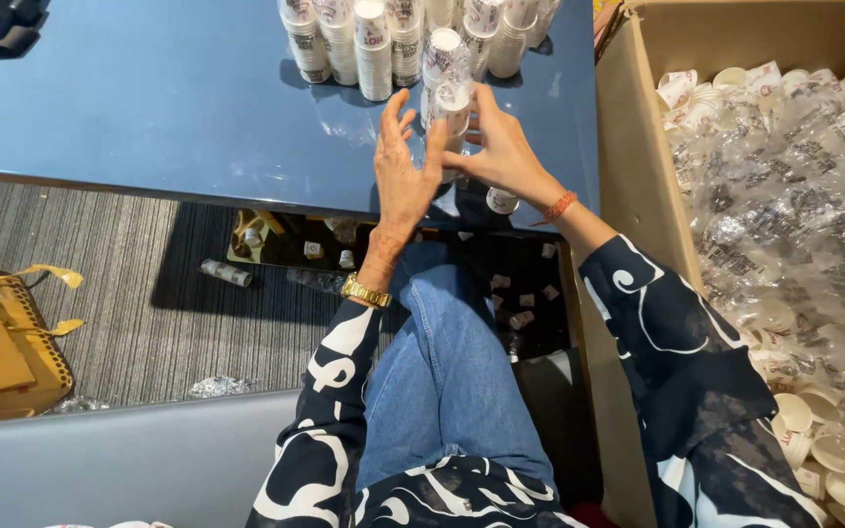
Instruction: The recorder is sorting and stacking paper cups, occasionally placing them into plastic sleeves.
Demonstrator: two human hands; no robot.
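1. Plastic-wrapped and white, a short stack of paper cups is standing on the blue table, close to its near edge.
2. Its long way is going up and down, leaning just a little toward the person.
3. The left hand is touching the stack's left side. Its palm is pressing against the wrap and its fingers are spreading open and pointing up, so it is not closing around the cups.
4. The right hand is coming in from the other side. Its fingers are curling around the right side of the stack, holding it loosely.
5. So the stack is sitting right between both hands, and both are just as near.
6. More wrapped stacks of cups are standing behind it, farther back on the table, just beside the held one.
7. A big cardboard box is sitting on the right, full of loose cups and crinkly clear wrap.
8. Some small cups are lying on the floor under the table, near the person's blue jeans.
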